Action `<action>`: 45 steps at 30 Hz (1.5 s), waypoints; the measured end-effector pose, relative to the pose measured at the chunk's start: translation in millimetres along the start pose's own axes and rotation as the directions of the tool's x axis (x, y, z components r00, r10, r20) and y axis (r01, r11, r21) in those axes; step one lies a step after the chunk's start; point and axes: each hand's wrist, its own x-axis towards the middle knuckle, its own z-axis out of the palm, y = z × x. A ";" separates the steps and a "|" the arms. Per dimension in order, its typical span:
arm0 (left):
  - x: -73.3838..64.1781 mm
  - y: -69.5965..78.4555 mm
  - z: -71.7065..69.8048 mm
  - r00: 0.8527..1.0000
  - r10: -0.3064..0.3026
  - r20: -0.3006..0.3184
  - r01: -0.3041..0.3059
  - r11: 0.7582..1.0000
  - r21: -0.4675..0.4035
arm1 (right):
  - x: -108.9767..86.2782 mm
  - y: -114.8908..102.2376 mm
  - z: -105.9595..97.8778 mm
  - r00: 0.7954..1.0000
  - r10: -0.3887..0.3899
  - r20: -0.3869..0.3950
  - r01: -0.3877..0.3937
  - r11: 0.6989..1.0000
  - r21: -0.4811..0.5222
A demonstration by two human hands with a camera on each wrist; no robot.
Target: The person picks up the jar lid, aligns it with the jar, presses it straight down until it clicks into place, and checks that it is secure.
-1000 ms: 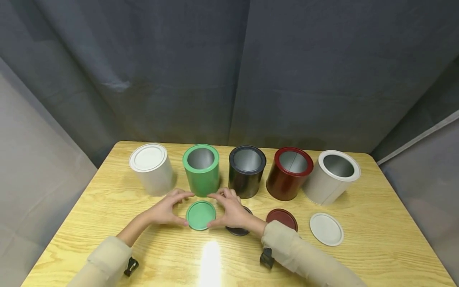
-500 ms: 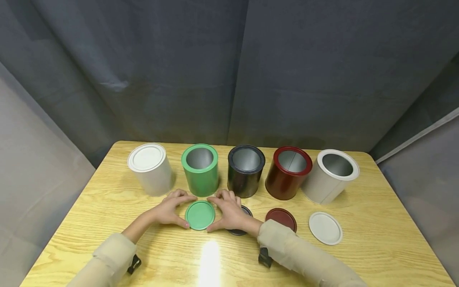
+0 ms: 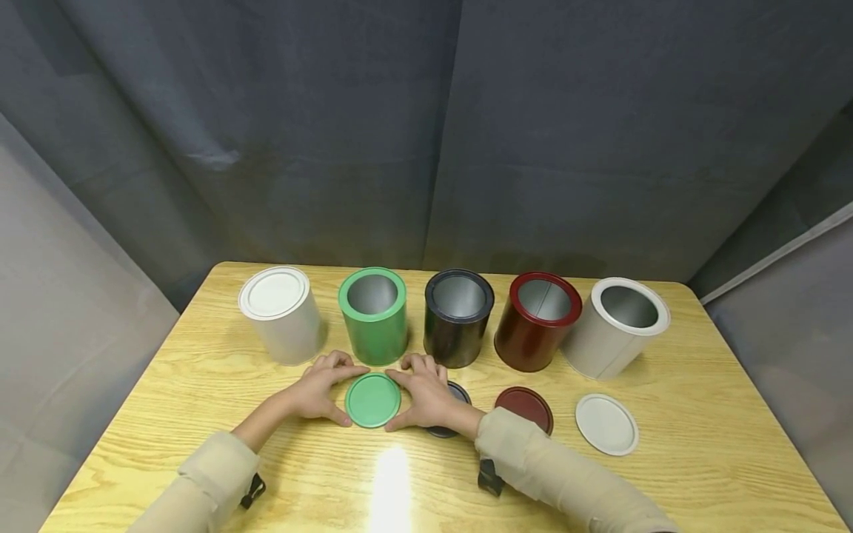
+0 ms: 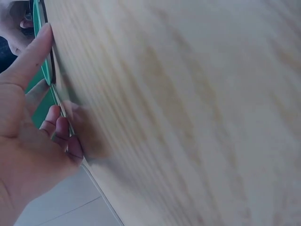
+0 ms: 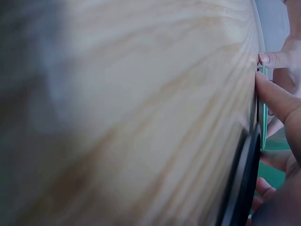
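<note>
A round green lid (image 3: 373, 400) lies on the wooden table between both hands. My left hand (image 3: 320, 389) holds its left rim, with thumb and forefinger curved round the edge. From the other side my right hand (image 3: 429, 392) does the same, so the two hands ring the lid. Both wrist views show thumbs at the green rim (image 4: 46, 70); whether the lid is raised off the wood I cannot tell. Just behind stands an open green can (image 3: 378, 337). A black lid (image 3: 461, 396) is partly hidden under my right hand.
In the same row stand a white can (image 3: 289, 329) with its lid on, plus open black (image 3: 455, 344), dark red (image 3: 529, 340) and white (image 3: 606, 344) cans. A dark red lid (image 3: 523, 406) and a white lid (image 3: 607, 424) lie at the right.
Both hands have closed in slightly on the green lid, their fingertips now at its rim. The lid and cans stay in place.
</note>
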 end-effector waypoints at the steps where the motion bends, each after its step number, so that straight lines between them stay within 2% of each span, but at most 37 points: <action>1: -0.1 0.7 -0.1 1.000 -0.001 -0.001 0.001 1.000 0.003 | 0.1 -0.2 0.0 1.000 0.001 0.001 -0.001 1.000 0.000; 10: 0.0 1.6 -0.2 1.000 0.002 0.011 -0.003 0.999 0.044 | 4.0 1.4 1.7 1.000 -0.001 -0.008 0.001 1.000 -0.010; 18: 0.0 -2.4 0.5 1.000 0.011 -0.028 -0.010 1.000 0.019 | 6.5 0.0 0.1 1.000 -0.011 -0.022 0.011 1.000 0.007; 21: 0.0 -2.9 0.6 0.999 0.035 -0.039 -0.034 0.999 0.010 | 6.5 -0.6 -1.1 1.000 -0.012 -0.019 0.012 1.000 0.008; 25: -0.2 -3.6 0.4 0.996 0.076 -0.055 -0.078 0.997 -0.027 | 6.0 -0.3 -4.7 1.000 -0.014 -0.019 0.015 0.999 0.034; 32: -2.5 -4.9 -3.8 0.996 0.074 -0.049 -0.080 0.988 -0.131 | 5.7 0.1 -12.6 0.998 -0.055 -0.043 0.058 0.995 0.081; 40: -4.7 -3.2 -5.2 0.992 0.093 -0.085 -0.106 0.981 -0.165 | 4.9 -0.5 -17.3 0.997 -0.065 -0.034 0.069 0.991 0.111; 45: -6.1 -3.0 -5.9 0.989 0.099 -0.109 -0.121 0.969 -0.215 | 4.0 0.7 -20.5 0.993 -0.109 -0.041 0.114 0.983 0.146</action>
